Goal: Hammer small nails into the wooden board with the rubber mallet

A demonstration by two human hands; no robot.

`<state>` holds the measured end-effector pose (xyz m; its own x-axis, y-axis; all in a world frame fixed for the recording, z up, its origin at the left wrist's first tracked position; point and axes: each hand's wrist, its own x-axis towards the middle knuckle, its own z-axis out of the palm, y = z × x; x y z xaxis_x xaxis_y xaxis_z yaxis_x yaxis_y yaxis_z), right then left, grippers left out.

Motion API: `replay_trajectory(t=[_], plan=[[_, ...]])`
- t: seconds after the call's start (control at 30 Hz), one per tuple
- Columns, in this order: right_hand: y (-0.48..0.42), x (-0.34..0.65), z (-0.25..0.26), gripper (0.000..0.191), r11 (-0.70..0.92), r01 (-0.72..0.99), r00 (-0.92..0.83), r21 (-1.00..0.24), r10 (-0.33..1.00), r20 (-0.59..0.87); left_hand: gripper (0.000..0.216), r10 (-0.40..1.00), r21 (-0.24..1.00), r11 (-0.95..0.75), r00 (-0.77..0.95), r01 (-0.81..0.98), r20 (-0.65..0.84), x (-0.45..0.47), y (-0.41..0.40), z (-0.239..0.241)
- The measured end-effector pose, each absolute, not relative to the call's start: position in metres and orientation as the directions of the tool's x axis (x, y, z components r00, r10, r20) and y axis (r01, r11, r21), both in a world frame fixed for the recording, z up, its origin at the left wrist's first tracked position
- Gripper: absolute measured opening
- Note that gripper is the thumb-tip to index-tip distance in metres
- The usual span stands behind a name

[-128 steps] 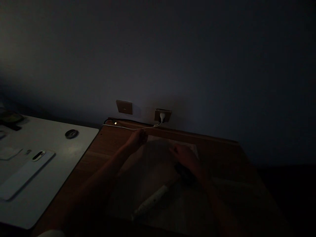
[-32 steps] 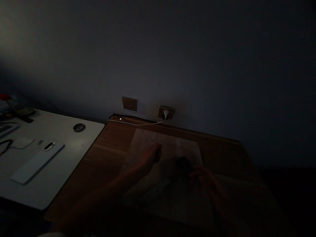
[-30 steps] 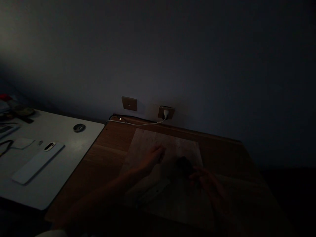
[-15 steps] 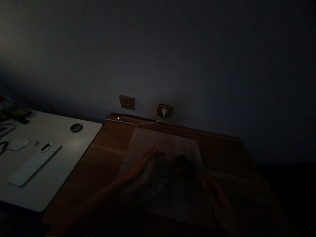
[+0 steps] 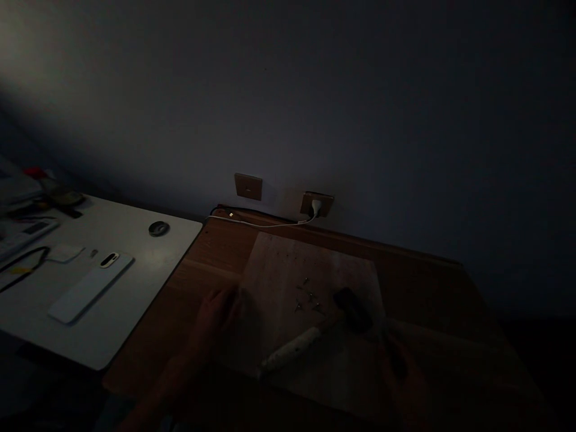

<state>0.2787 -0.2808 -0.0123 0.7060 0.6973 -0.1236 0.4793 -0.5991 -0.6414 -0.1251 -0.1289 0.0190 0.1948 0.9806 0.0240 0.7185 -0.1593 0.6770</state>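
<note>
Although the room is very dim, one wooden board can be made out lying flat on the brown counter, with one hammer resting on it. The hammer has a dark head toward the board's right edge and a pale handle that slants down to the left. Just left of the head lies a small scatter of nails, perhaps five or six; the gloom keeps me from a sure count.

The left hand rests at the board's left edge, touching or just beside it, with the fingers loosely curled and holding nothing that I can see. The right hand is a faint shape below the hammer head, near it; whether its fingers are spread or together I cannot tell.

Against the wall sit two plates: one switch plate and one socket with a white plug and cable. A white counter at left carries one long white device and one small round dark object.
</note>
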Motion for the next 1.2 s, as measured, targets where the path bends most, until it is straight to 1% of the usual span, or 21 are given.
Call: replay_trajectory(t=[0.13, 0.27, 0.33, 0.5, 0.57, 0.67, 0.77, 0.83, 0.97, 1.03, 1.1, 1.2], plan=[[-0.277, 0.268, -0.007, 0.073, -0.534, 0.523, 0.630, -0.665, 0.767, -0.120, 0.052, 0.998, 0.772, 0.037, 0.017, 0.634, -0.061, -0.126, -0.134, 0.029], [-0.266, 0.240, -0.001, 0.070, -0.505, 0.554, 0.586, -0.662, 0.801, -0.122, 0.049, 0.982, 0.798, 0.189, -0.122, 0.573, -0.145, -0.149, -0.127, 0.041], [-0.257, 0.223, 0.002, 0.066, -0.459, 0.584, 0.528, -0.670, 0.841, -0.115, 0.047, 0.967, 0.790, 0.241, -0.207, 0.565, -0.147, -0.164, -0.122, 0.047], [-0.235, 0.182, 0.010, 0.058, -0.340, 0.609, 0.380, -0.717, 0.918, -0.113, 0.038, 0.900, 0.706, 0.368, -0.423, 0.605, -0.107, -0.195, -0.107, 0.064], [-0.227, 0.169, 0.013, 0.056, -0.312, 0.607, 0.334, -0.731, 0.935, -0.122, 0.038, 0.881, 0.698, 0.391, -0.464, 0.600, -0.094, -0.204, -0.101, 0.070], [-0.217, 0.154, 0.016, 0.051, -0.245, 0.623, 0.266, -0.743, 0.959, -0.092, 0.034, 0.858, 0.677, 0.424, -0.506, 0.601, -0.088, -0.217, -0.094, 0.074], [-0.210, 0.141, 0.016, 0.045, -0.175, 0.644, 0.211, -0.745, 0.976, -0.047, 0.032, 0.869, 0.668, 0.410, -0.488, 0.621, -0.078, -0.226, -0.092, 0.071], [-0.207, 0.136, 0.014, 0.045, -0.162, 0.644, 0.221, -0.747, 0.975, -0.021, 0.035, 0.886, 0.648, 0.382, -0.461, 0.659, -0.055, -0.228, -0.092, 0.066], [-0.206, 0.136, 0.007, 0.051, -0.206, 0.623, 0.275, -0.755, 0.961, -0.036, 0.041, 0.903, 0.552, 0.361, -0.430, 0.751, -0.006, -0.226, -0.096, 0.056], [-0.209, 0.145, 0.004, 0.055, -0.263, 0.612, 0.328, -0.746, 0.942, -0.063, 0.043, 0.918, 0.540, 0.332, -0.396, 0.773, 0.002, -0.221, -0.098, 0.051], [-0.213, 0.160, 0.001, 0.061, -0.324, 0.599, 0.407, -0.732, 0.911, -0.071, 0.044, 0.947, 0.536, 0.269, -0.320, 0.800, 0.002, -0.212, -0.102, 0.046], [-0.224, 0.195, -0.003, 0.065, -0.377, 0.622, 0.497, -0.687, 0.867, -0.025, 0.038, 0.991, 0.545, 0.110, -0.135, 0.831, 0.006, -0.188, -0.110, 0.037]])
